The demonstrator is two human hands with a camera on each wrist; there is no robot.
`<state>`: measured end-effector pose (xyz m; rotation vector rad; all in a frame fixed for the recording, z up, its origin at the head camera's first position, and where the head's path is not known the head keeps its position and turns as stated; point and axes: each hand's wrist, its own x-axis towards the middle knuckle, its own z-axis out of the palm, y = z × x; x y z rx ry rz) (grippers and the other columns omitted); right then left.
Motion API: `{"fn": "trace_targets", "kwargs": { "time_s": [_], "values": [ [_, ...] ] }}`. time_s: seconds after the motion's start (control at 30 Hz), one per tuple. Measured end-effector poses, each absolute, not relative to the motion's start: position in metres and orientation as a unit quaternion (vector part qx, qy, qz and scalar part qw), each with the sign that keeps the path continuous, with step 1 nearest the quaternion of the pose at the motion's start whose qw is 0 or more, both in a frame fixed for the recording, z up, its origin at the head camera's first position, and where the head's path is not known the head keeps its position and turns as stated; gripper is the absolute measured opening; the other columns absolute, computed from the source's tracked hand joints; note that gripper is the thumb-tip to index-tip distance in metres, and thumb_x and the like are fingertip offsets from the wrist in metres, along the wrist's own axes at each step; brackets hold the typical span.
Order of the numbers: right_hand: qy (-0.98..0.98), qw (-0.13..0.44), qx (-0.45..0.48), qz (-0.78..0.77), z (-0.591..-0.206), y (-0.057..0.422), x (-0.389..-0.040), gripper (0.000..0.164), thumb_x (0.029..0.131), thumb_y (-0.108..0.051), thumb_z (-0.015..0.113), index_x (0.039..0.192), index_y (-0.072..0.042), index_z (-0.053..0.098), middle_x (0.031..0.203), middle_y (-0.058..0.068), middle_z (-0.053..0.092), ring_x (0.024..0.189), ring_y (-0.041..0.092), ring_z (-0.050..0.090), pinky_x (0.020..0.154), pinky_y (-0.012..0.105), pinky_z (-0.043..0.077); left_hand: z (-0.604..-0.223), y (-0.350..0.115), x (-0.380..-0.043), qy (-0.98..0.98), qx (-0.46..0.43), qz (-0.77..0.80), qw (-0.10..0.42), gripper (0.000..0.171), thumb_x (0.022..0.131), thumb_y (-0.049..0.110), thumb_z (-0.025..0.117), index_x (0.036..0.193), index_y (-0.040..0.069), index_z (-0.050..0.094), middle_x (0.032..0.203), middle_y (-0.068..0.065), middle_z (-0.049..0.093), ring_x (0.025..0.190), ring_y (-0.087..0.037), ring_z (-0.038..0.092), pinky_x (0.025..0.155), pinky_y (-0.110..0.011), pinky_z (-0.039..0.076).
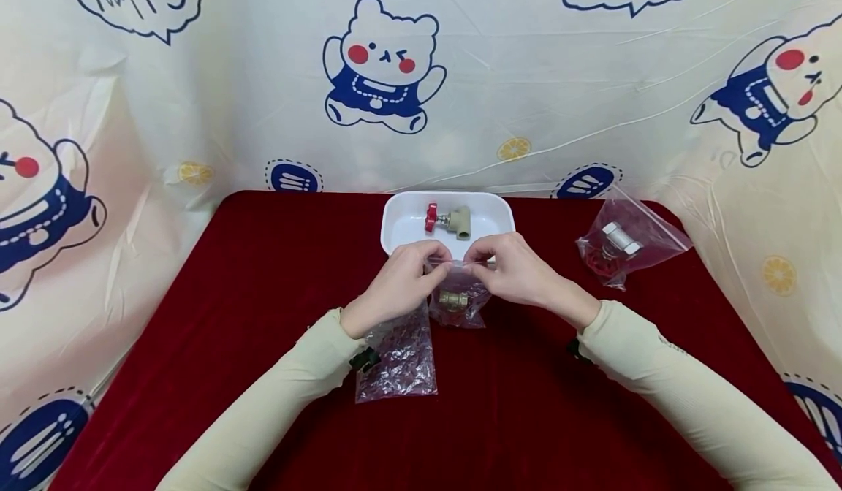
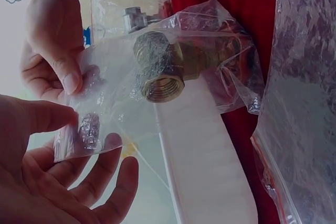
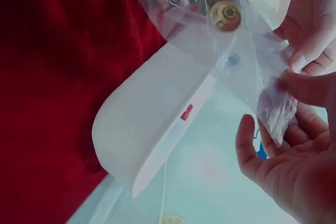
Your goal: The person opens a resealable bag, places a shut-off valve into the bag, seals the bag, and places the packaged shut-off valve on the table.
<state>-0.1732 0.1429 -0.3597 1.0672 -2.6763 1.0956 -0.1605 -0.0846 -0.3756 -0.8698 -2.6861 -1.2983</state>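
Note:
Both hands hold the top edge of a clear zip bag (image 1: 463,280) in front of the white tray. My left hand (image 1: 409,278) pinches its left end, thumb on the near side. The right hand (image 1: 513,270) pinches the other end, close to the left. Inside the bag hangs a brass valve (image 2: 161,72), its threaded opening facing the left wrist camera. One round brass end shows through the plastic in the right wrist view. Below the left wrist lies a flat, crinkled clear bag (image 1: 400,363) on the table.
Behind the hands stands the white tray (image 1: 403,213), with a red-handled, olive-coloured valve (image 1: 454,222) in it. To the right, another clear bag (image 1: 647,222) contains a silvery valve (image 1: 620,241) with a red handle. Dark red cloth (image 1: 289,272) covers the table; a printed curtain (image 1: 500,74) stands behind.

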Motion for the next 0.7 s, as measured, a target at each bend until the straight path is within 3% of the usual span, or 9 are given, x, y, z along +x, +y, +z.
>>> {"fn": "trace_targets", "kwargs": {
  "time_s": [0.2, 0.43, 0.7],
  "values": [
    [-0.869, 0.016, 0.354, 0.346, -0.3579, 0.1376, -0.1744, 0.006, 0.095, -0.011, 0.077, 0.089, -0.012, 0.076, 0.082, -0.008, 0.072, 0.069, 0.01, 0.058, 0.065, 0.032, 0.05, -0.3768, -0.0848, -0.1608, -0.862, -0.286, -0.419, 0.021, 0.007, 0.103, 0.01, 0.066, 0.1, 0.009, 0.072, 0.097, 0.0, 0.071, 0.081, -0.012, 0.064, 0.074, -0.032, 0.054],
    [-0.86, 0.031, 0.372, 0.349, -0.3571, 0.1338, -0.1732, 0.012, 0.094, 0.0, 0.076, 0.086, -0.009, 0.077, 0.079, -0.003, 0.073, 0.07, 0.011, 0.059, 0.065, 0.033, 0.05, -0.3773, -0.0844, -0.1603, -0.859, -0.293, -0.42, 0.023, 0.006, 0.103, 0.011, 0.067, 0.099, 0.01, 0.072, 0.094, 0.002, 0.069, 0.08, -0.013, 0.062, 0.073, -0.033, 0.053],
    [-0.86, 0.031, 0.378, 0.341, -0.3547, 0.1347, -0.172, 0.008, 0.094, -0.003, 0.078, 0.09, -0.008, 0.079, 0.082, -0.002, 0.075, 0.07, 0.01, 0.06, 0.065, 0.032, 0.051, -0.3769, -0.0845, -0.162, -0.857, -0.3, -0.418, 0.024, 0.006, 0.103, 0.011, 0.069, 0.099, 0.01, 0.074, 0.096, 0.002, 0.071, 0.082, -0.011, 0.063, 0.075, -0.032, 0.053]
  ]
}}
